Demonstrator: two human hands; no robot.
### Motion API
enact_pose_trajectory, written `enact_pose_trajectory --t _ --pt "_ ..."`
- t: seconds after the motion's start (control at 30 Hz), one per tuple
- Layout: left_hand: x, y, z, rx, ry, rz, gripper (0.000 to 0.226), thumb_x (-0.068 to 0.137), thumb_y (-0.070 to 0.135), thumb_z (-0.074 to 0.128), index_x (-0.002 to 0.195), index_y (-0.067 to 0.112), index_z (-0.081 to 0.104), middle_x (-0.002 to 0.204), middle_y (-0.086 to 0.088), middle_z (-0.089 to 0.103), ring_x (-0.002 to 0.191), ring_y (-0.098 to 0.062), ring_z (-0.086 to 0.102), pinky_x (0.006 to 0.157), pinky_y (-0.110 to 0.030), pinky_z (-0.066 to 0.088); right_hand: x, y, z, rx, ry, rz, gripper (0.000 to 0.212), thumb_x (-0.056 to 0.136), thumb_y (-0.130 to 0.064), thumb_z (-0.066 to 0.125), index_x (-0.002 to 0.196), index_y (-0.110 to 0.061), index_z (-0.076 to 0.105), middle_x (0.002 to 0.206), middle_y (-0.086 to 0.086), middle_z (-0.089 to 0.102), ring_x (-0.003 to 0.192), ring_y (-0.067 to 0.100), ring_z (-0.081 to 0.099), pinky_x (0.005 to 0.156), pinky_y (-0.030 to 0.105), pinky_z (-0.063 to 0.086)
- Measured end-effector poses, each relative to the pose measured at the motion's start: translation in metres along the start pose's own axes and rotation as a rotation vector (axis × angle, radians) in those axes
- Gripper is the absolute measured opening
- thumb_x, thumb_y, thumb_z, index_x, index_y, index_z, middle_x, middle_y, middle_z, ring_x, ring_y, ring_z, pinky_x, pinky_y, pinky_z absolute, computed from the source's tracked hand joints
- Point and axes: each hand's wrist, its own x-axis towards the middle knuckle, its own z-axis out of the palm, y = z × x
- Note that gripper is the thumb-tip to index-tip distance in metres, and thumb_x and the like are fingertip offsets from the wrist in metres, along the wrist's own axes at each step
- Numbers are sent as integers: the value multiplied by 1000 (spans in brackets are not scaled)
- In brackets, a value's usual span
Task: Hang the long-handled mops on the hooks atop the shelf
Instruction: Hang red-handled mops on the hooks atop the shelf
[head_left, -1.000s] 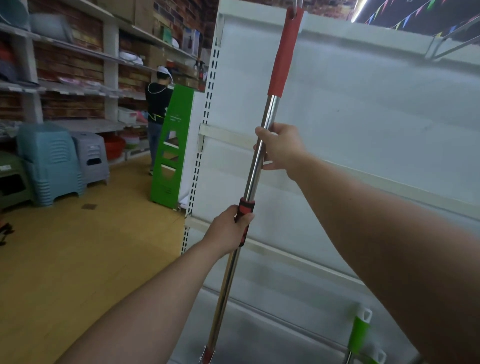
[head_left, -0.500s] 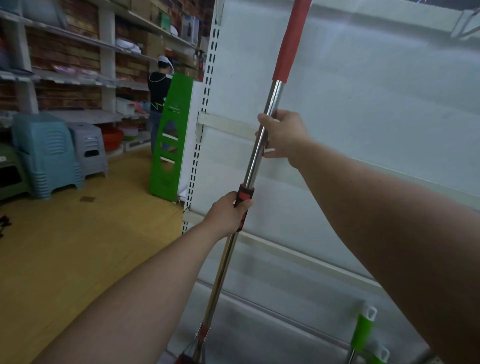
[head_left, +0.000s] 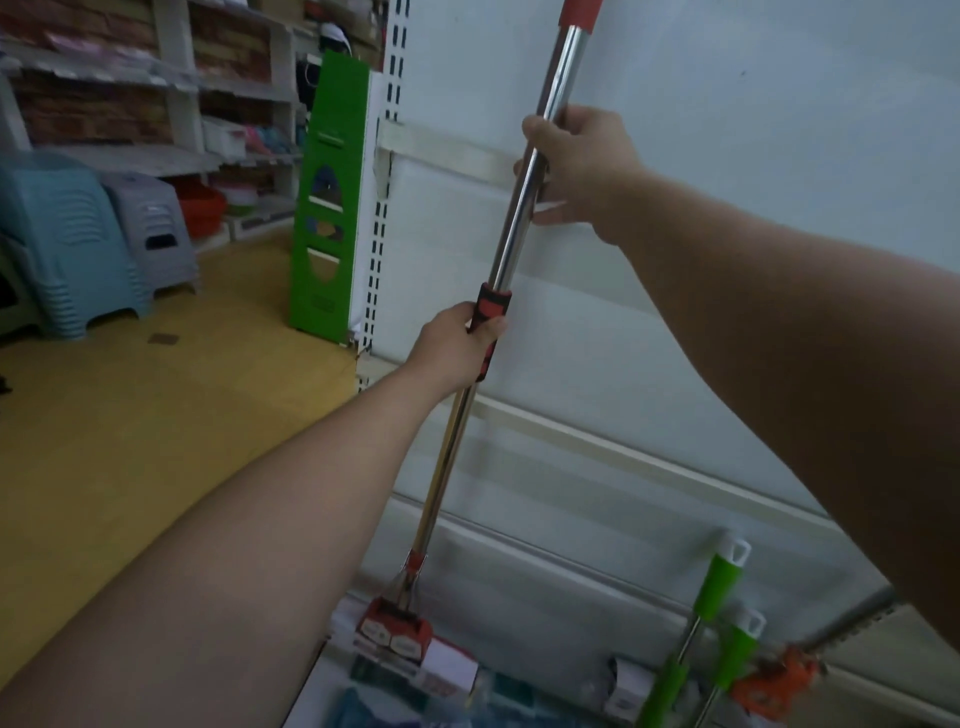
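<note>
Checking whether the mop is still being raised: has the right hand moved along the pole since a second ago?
Yes. The right hand now sits nearer the red top sleeve on the mop pole; the left hand stays on the red-black collar.

Shiny chrome on the mop pole (head_left: 519, 208), capped in red at the very top, with a black-and-red collar (head_left: 491, 317) midway and a red-and-white head (head_left: 395, 631) (two pale label patches on it). Lime green with white caps on the spare mop handles (head_left: 719, 587). Plain white across the shelf panel (head_left: 727, 156). Bright green on the display stand (head_left: 324, 208). Mustard yellow on the floor (head_left: 130, 441). Pale blue on the stacked stools (head_left: 62, 244).
</note>
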Motion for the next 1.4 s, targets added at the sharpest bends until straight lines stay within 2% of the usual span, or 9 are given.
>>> enact_pose_trajectory --t 0.37,0.47,0.63,0.77,0.87,1.03,1.17,1.27,1.4 --pt "0 4 13 -6 7 8 30 98 46 56 114 22 63 92 1 63 88 -21 63 68 -26 48 3 7 -7 -47 6 -20 31 104 -34 55 122 -10 63 103 11 72 82 22 70 63 36 66" --pt "-3 6 16 3 17 5 34 97 47 57 117 20 64 94 1 63 87 -20 62 60 -18 43 3 7 -6 -76 19 -20 23 103 -34 56 112 -15 63 99 9 67 83 22 67 63 36 65" --pt "-6 6 20 43 36 -9 35 97 45 57 120 19 62 99 -1 62 89 -21 59 70 -25 44 -5 11 -4 -101 53 28 13 100 -27 63 106 -16 66 83 2 61 83 24 68 74 44 66" --pt "-7 4 20 59 45 -29 34 96 41 61 123 20 62 103 -2 65 94 -24 62 82 -31 49 -23 27 -2 -119 15 87 19 101 -29 63 114 -15 65 87 3 65 96 29 76 79 46 65" --pt "-9 5 18 49 56 -49 34 95 38 63 124 19 63 100 0 63 90 -22 61 78 -28 46 -32 35 2 -135 18 101 28 102 -27 61 126 -13 66 93 4 69 96 30 75 79 45 65" --pt "-14 3 16 99 55 -54 31 96 38 61 121 19 65 97 -1 64 91 -26 63 74 -27 43 -44 47 7 -138 -15 141 27 102 -25 62 125 -12 66 103 11 74 97 31 75 84 49 64" --pt "-16 2 17 129 59 -53 32 98 39 57 123 20 64 105 -5 69 95 -27 63 79 -31 45 -50 59 15 -94 -46 163 47 99 -24 65 144 -15 54 93 -1 66 98 26 74 82 41 64" --pt "-20 1 16 154 64 -43 29 100 35 54 125 21 63 102 -1 66 95 -26 61 76 -30 41 -56 69 17 -62 -55 162 51 98 -24 67 146 -17 53 109 2 67 100 23 71 70 31 57" --pt "-34 -8 14 143 75 -95 35 101 26 51 135 19 58 112 -2 64 97 -23 58 77 -31 41 -68 87 20 -59 -65 193 51 95 -30 70 142 -17 56 128 8 68 111 27 70 92 42 58"
